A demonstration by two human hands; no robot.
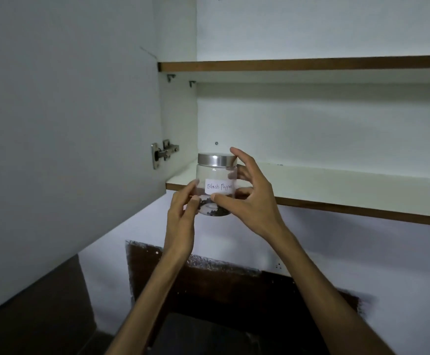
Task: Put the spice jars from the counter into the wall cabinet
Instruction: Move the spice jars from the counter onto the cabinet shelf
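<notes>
The wall cabinet (311, 124) stood open in front of me, white inside, with its door (68, 124) swung out to my left on a metal hinge (164, 152). Its lower shelf (336, 185) had a brown front edge, and an upper shelf (306, 65) with the same edge ran across above it. Below the cabinet was a pale wall (362, 252) with a dark, rough-edged patch (208, 285) on it.

Both my arms reached up and forward. My left hand (180, 221) was raised with its fingertips against the left side of the black pepper jar (216, 184), low down. My right hand (249, 198) was wrapped around the right side, thumb across the front under the label (219, 187) and index finger lifted near the lid (217, 159), so I was grasping the jar between both hands.

The jar was clear, upright, with a silver lid and a white handwritten label reading "Black Pepper". A thin layer of black peppercorns (215, 210) lay at its bottom. It was at the front left corner of the lower shelf; I could not tell whether its base was resting on the shelf
</notes>
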